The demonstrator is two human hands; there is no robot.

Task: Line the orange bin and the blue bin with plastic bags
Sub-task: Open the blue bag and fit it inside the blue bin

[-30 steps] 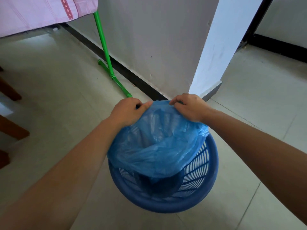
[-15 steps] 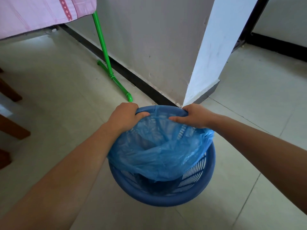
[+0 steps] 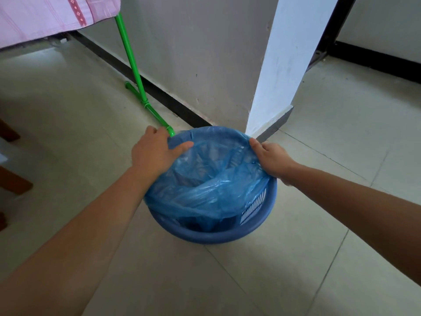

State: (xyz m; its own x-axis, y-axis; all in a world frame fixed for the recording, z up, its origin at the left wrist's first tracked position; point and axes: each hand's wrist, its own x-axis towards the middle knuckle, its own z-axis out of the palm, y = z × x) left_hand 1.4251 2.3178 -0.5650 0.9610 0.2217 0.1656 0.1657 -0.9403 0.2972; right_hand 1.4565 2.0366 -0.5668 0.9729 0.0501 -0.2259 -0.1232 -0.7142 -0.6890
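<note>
The blue bin (image 3: pixel 257 226), a slatted plastic basket, stands on the tiled floor by a wall corner. A translucent blue plastic bag (image 3: pixel 211 179) sits in it, its mouth stretched over the far rim and its near side bunched loosely inside. My left hand (image 3: pixel 155 151) grips the bag edge on the left rim, thumb inside. My right hand (image 3: pixel 271 159) holds the bag edge over the right rim. The orange bin is not in view.
A white wall corner (image 3: pixel 280 71) with a dark skirting rises just behind the bin. A green pipe frame (image 3: pixel 136 87) stands at the wall to the left, with pink cloth (image 3: pixel 45 17) hanging over it. Brown wooden furniture legs (image 3: pixel 13 181) show at the left edge.
My hands have moved apart from the far middle of the rim to its left and right sides, pulling the bag mouth down over the far rim.
</note>
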